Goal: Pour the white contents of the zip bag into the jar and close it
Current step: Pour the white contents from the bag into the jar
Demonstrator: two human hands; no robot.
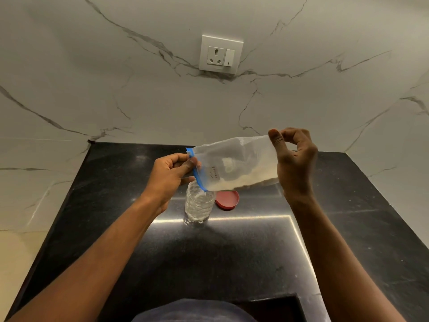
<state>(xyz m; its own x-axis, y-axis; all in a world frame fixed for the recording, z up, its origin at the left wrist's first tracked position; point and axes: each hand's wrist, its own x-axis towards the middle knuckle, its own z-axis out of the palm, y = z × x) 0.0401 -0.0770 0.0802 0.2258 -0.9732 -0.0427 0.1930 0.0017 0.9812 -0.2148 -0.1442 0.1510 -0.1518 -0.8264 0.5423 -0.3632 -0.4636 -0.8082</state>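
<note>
A clear zip bag [234, 163] with a blue zip strip is held tilted over the counter, its mouth pointing down and left. White powder lies along its lower side. My left hand [171, 175] pinches the blue zip end, and my right hand [294, 161] pinches the raised back corner. Directly under the bag's mouth stands an open clear plastic jar [198, 205], upright, with a little white powder falling into it. The jar's red lid [228, 200] lies flat on the counter just right of the jar.
The black polished counter [232, 252] runs back to a white marble wall with a socket and switch [220, 54]. A dark recess [274, 307] sits at the counter's near edge. The counter's left edge drops off beside my left forearm.
</note>
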